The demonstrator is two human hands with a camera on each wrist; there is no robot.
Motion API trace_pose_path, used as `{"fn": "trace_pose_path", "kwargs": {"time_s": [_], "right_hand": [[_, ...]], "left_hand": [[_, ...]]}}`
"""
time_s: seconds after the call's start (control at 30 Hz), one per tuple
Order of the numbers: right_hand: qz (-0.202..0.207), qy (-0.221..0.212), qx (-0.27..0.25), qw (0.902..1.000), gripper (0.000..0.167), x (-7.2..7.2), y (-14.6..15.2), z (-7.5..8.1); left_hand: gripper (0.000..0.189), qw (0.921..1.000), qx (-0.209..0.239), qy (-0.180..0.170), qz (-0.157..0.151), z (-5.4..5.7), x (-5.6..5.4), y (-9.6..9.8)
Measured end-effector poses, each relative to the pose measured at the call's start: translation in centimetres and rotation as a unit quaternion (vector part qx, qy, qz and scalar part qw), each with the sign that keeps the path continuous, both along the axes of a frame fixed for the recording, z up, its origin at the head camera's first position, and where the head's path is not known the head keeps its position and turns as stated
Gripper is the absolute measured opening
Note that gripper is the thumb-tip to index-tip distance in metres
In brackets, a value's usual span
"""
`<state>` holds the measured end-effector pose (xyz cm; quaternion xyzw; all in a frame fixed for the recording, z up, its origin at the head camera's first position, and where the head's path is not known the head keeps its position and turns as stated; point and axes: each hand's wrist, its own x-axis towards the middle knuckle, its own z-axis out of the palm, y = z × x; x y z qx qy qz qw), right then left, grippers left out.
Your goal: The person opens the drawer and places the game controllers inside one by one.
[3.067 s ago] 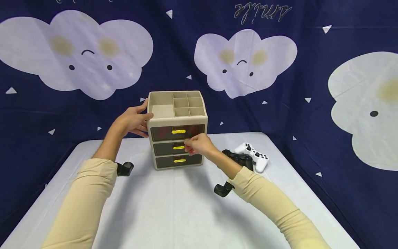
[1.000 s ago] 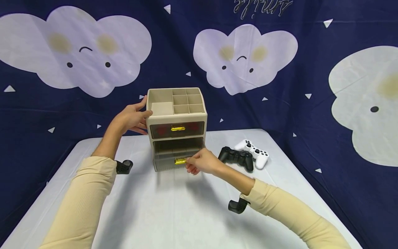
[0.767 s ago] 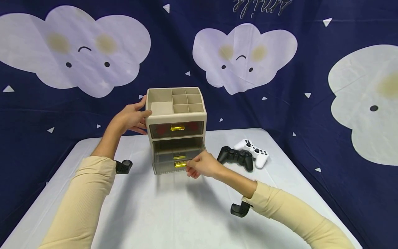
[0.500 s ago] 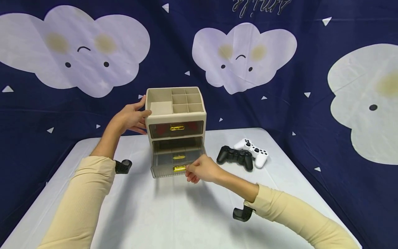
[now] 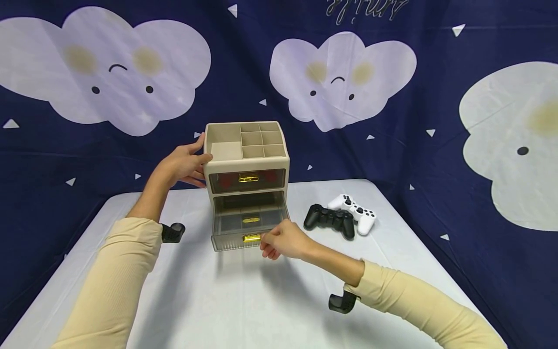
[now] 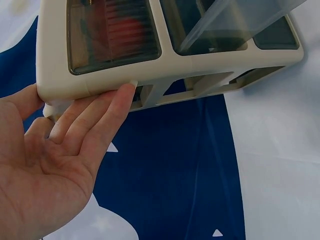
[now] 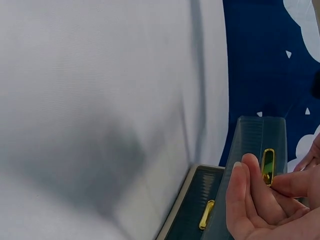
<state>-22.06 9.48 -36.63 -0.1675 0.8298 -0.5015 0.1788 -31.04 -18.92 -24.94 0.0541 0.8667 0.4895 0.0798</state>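
Left hand [image 5: 183,165]: fingers extended against the organizer's [image 5: 246,166] side, thumb over its rim.
Right hand [image 5: 285,239]: pinching the gold handle [image 5: 250,238].
Middle drawer [image 5: 228,242]: jutting from the front.
Black controller [image 5: 329,219]: on the tabletop [image 5: 244,305].

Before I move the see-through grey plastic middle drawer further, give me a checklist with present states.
1. Left hand on the beige plastic drawer cabinet: ok, touching its left side.
2. Right hand pinching the see-through grey plastic middle drawer's oblong gold handle: ok.
3. Dark translucent top drawer shut: ok.
4. Black game controller and white game controller clear: ok, lying right of the cabinet.
5. Middle drawer's rear end seated: cannot tell, hidden.
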Motion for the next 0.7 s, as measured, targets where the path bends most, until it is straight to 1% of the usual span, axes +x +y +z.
{"fn": "trace_pose_path", "kwargs": {"time_s": [0.1, 0.2, 0.3, 0.37, 0.43, 0.57, 0.63, 0.7], "right_hand": [[0.007, -0.007, 0.006, 0.9999, 0.034, 0.0, 0.1, 0.2], [0.023, -0.03, 0.015, 0.9992, 0.033, -0.2, 0.3, 0.6], [0.045, -0.057, 0.025, 0.997, 0.032, -0.4, 0.8, 1.4], [0.058, -0.067, 0.034, 0.9955, 0.033, -0.7, 1.2, 2.1], [0.075, -0.061, 0.054, 0.9939, 0.032, -1.0, 1.7, 2.9], [0.099, -0.034, 0.099, 0.9896, 0.033, -1.6, 3.1, 4.5], [0.099, -0.026, 0.109, 0.9887, 0.034, -1.9, 3.8, 5.1], [0.089, -0.023, 0.103, 0.9904, 0.035, -2.2, 4.6, 5.6]], "left_hand": [[0.075, 1.0, -0.001, 0.002, -0.001, -0.1, 0.0, 0.0], [0.075, 1.0, -0.005, 0.005, -0.002, -0.2, 0.0, 0.0], [0.074, 0.9999, -0.012, 0.008, -0.002, -0.1, 0.0, 0.0], [0.074, 0.9999, -0.013, 0.009, 0.001, -0.1, 0.0, 0.0], [0.074, 0.9998, -0.015, 0.009, 0.004, 0.0, 0.1, 0.1], [0.074, 0.9999, -0.014, 0.005, 0.008, 0.1, 0.1, 0.2], [0.074, 0.9999, -0.013, 0.002, 0.01, 0.1, 0.1, 0.3], [0.074, 0.9998, -0.014, 0.001, 0.011, 0.1, 0.1, 0.3]]}}
